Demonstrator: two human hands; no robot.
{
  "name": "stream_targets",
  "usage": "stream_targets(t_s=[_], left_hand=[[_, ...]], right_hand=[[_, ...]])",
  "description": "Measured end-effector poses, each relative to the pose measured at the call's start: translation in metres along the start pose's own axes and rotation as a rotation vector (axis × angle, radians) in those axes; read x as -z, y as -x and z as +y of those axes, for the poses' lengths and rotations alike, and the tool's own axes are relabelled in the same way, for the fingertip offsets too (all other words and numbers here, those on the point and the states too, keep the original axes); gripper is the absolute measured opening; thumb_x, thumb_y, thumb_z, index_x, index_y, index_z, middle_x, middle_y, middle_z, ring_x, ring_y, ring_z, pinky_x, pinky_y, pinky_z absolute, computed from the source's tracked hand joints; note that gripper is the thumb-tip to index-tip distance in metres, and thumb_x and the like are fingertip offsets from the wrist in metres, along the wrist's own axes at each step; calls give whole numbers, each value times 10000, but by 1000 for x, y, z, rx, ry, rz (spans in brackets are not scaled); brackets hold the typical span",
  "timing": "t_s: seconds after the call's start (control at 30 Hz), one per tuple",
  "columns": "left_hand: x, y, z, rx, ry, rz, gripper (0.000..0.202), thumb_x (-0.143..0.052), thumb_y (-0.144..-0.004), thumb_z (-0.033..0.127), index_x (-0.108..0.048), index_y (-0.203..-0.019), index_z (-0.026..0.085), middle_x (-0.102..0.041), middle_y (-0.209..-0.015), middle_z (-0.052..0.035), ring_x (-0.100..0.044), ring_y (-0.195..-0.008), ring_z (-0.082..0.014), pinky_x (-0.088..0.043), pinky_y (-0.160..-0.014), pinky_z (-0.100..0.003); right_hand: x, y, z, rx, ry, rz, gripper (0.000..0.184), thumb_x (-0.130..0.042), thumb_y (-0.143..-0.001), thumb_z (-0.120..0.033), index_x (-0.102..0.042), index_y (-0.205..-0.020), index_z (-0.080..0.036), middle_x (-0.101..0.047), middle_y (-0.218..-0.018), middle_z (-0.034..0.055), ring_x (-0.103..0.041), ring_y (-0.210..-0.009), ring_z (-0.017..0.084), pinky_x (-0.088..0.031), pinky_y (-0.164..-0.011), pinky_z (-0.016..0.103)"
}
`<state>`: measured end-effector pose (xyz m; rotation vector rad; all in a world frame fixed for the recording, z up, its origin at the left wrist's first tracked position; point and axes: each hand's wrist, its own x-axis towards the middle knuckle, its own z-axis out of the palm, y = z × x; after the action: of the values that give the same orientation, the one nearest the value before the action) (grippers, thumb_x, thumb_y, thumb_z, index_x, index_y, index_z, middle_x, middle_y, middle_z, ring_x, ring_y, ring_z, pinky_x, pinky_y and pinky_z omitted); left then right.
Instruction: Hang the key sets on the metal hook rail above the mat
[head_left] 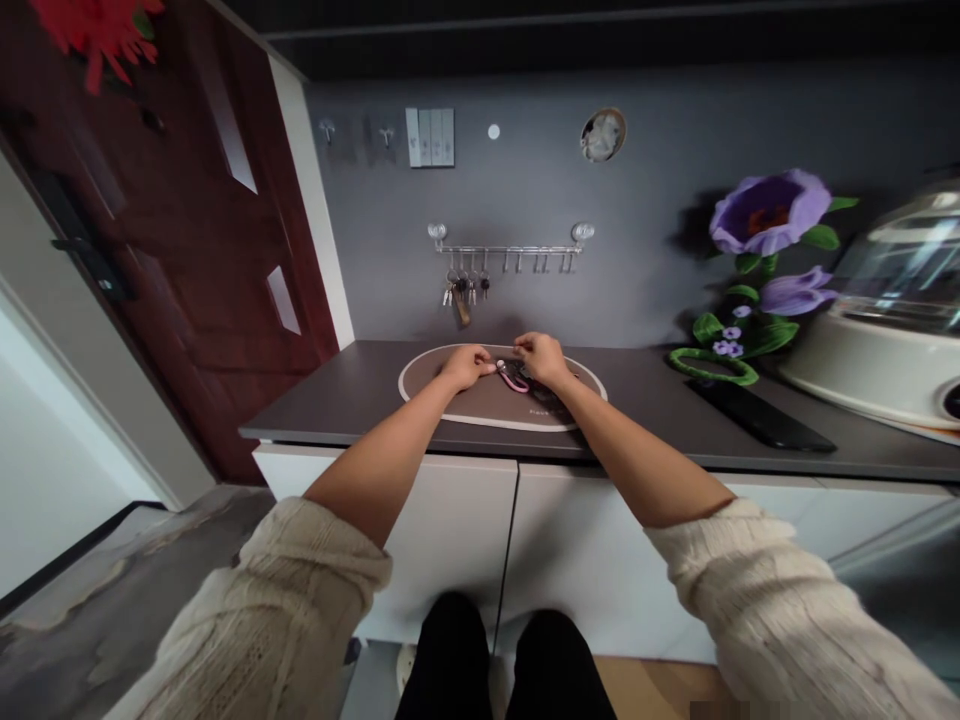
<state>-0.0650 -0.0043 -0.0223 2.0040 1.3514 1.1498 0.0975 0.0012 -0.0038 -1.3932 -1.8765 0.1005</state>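
Note:
A keychain with a pink strap (513,379) lies at the middle of a brown oval mat (427,380) with a pale rim. My left hand (467,367) is closed in a pinch, thumb and forefinger on the keychain's pale end. Just right of it, my right hand (541,357) hovers above the mat with its fingers pinched together; whatever is between them is too small to make out. Dark items, perhaps more keys (546,388), lie beneath the right hand and wrist, partly hidden by them.
On the wall behind, a clear hook rail (510,250) carries several keys (463,288) on its left hooks. At right stand purple craft flowers (771,215), a black phone-like slab (765,415) and a white appliance (877,350). A dark red door (195,220) is at left.

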Motion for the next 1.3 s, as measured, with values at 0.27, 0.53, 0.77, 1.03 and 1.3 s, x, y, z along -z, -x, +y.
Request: stream_targets(t_s=[0.27, 0.53, 0.77, 1.03, 1.3], left_hand=[[-7, -10, -7, -72, -89, -47, 214, -640, -608, 226, -624, -800, 133, -605, -708, -10, -516, -654, -115, -383, -633, -236], [-7, -8, -6, -199, -197, -46, 133, -568, -680, 233, -646, -748, 150, -635, -737, -16, -529, -688, -128, -377, -667, -245], [-8, -9, -7, -237, -269, -48, 178, -498, -730, 243, -646, -746, 145, -640, -767, -28, -525, -711, -131, -375, -702, -247], [-7, -10, -7, -221, -214, 15, 175, -443, -744, 195, -605, -704, 144, -601, -708, -21, -499, -683, -126, -370, -681, -239], [-8, -8, -4, -110, 47, 37, 154, -397, -747, 142, -512, -644, 136, -553, -640, -1, -470, -586, -87, -382, -628, -218]], right_hand=[[-1, 13, -1, 70, 247, -80, 268, -417, -790, -177, -618, -967, -187, -635, -979, 74, -564, -923, 158, -380, -818, 249], [-4, 11, -1, 40, 347, -169, 274, -413, -789, -191, -617, -972, -198, -628, -990, 76, -556, -923, 157, -382, -764, 226], [-4, 9, -1, 64, 362, -168, 269, -414, -790, -203, -624, -958, -187, -635, -969, 83, -565, -894, 161, -379, -755, 232], [-4, 8, 0, 96, 344, -148, 264, -439, -766, -184, -640, -936, -188, -643, -955, 83, -571, -878, 167, -381, -756, 235], [-4, 9, -2, 84, 336, -151, 261, -441, -765, -172, -641, -931, -194, -644, -952, 88, -575, -885, 178, -386, -753, 244]])
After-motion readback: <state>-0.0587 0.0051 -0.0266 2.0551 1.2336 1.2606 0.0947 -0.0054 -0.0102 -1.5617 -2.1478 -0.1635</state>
